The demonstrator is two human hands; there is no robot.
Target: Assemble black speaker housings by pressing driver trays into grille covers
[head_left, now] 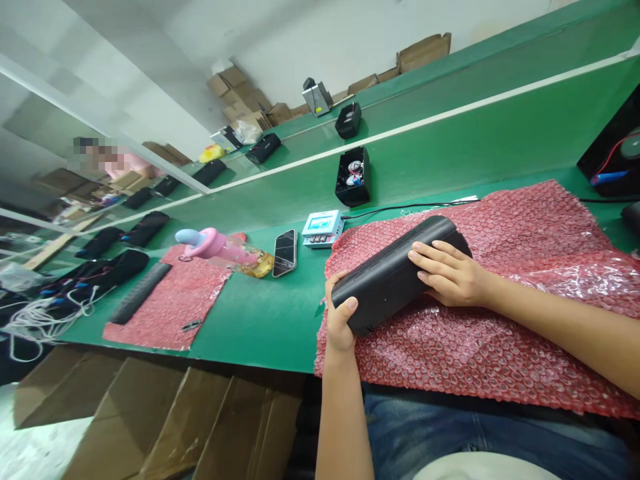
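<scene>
A long black speaker housing (395,273) lies tilted over red bubble wrap (560,307) on the green bench, its right end higher in the view. My left hand (341,317) grips its left end, thumb across the near face and fingers round the end. Across the upper surface, toward the right end, lie the fingers of my right hand (447,273), close together; the thumb of this hand is hidden. What touches the housing's underside cannot be seen.
Behind the housing sit a small light-blue device (323,229) with a black cable, a phone (285,253) and a pink-topped bottle (220,250). An open speaker box (353,177) stands further back. White cables (45,320) and black housings crowd the left. Cardboard boxes (150,413) stand below the bench edge.
</scene>
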